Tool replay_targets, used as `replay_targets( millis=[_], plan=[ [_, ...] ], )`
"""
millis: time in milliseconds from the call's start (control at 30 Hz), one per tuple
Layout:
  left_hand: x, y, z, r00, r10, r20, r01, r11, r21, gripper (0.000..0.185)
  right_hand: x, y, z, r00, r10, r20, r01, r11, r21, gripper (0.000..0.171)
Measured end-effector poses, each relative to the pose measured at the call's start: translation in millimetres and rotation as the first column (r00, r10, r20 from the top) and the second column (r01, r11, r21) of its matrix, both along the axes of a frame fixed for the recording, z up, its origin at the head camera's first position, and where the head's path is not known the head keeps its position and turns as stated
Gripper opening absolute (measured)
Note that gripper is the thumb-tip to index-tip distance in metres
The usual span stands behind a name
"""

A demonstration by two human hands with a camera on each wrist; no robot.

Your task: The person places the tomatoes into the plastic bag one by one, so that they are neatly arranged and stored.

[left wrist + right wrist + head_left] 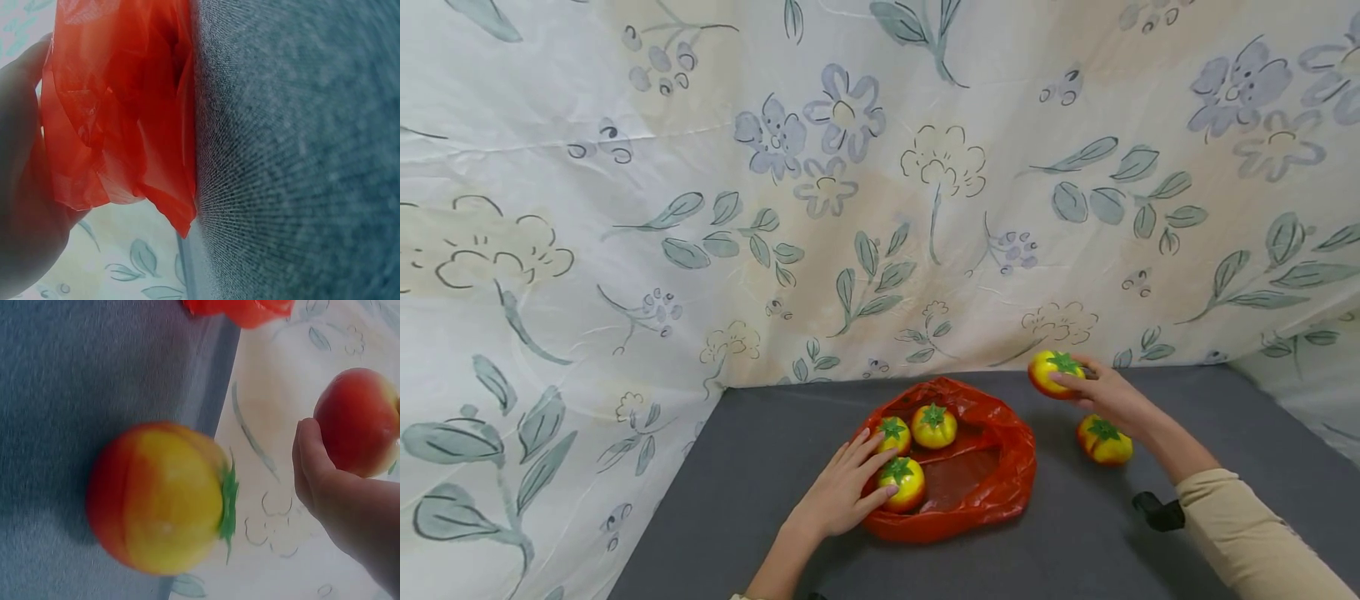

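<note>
Five toy tomatoes are in play, and going left to right the left hand [842, 492] comes first: its fingers lie nearly straight on the rim of the red plastic bag [992, 492], fingertips touching the front tomato in the bag [904, 482]. Two more sit inside, a left tomato [894, 434] and a rear tomato [934, 425]. The bag looks thin and crinkly, likely to slip and collapse unless its edge is pinned. Farther right, the right hand [1108, 396] curls its fingers round a lifted tomato [1054, 372] near the flowered cloth [880, 167]. Below it a loose tomato [1103, 441] rests on the grey worktop [1075, 542]. These look smooth, glossy, light and rigid, probably prone to rolling; a grip across the widest part seems safest.
</note>
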State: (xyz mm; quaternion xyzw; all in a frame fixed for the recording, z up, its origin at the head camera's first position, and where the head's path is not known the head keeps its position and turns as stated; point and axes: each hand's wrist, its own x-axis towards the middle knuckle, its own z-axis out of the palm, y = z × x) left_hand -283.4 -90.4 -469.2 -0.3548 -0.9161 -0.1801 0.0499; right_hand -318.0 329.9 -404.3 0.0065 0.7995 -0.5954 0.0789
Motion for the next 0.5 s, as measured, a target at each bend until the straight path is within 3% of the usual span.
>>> replay_targets(
  millis=[500],
  plan=[
    [-0.6,-1,-0.6,1.0,-0.001,-0.005,0.001,1.0,0.004,0.059,-4.6,-25,-4.4,0.997,0.071,0.024,-0.07,0.997,-0.016,0.09]
  ],
)
